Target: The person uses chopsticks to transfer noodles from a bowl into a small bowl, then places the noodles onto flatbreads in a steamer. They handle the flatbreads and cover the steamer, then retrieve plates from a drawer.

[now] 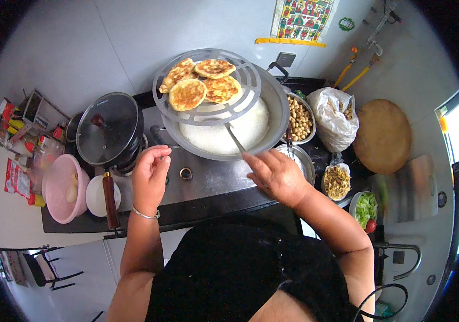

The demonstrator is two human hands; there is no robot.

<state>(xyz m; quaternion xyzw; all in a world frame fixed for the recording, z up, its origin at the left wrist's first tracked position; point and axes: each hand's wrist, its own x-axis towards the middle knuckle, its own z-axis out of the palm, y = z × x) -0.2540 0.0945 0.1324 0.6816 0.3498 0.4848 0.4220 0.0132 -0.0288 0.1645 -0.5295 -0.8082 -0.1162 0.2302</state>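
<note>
A large grey metal pot (pixel 279 121) on the stovetop holds white, foamy liquid (pixel 251 124). Across its back left part lies a round slotted steaming rack (pixel 213 114) bearing several browned flatbreads (pixel 187 95). A thin metal utensil handle (pixel 235 138) slants out of the liquid; its submerged end is hidden. My right hand (pixel 279 176) is at the handle's near end, fingers loosely spread; whether they touch it is hard to tell. My left hand (pixel 151 174), with a bracelet at the wrist, hovers empty between the pot and the lidded pan (pixel 110 129), thumb apart from the fingers.
Left are a pink basin (pixel 65 188), a white bowl (pixel 96 196) and a rack of seasonings (pixel 30 134). Right stand a bowl of brown pieces (pixel 299 119), a white plastic bag (pixel 337 123), a tub of shredded food (pixel 337 182), greens (pixel 366 206) and a round board (pixel 383 137).
</note>
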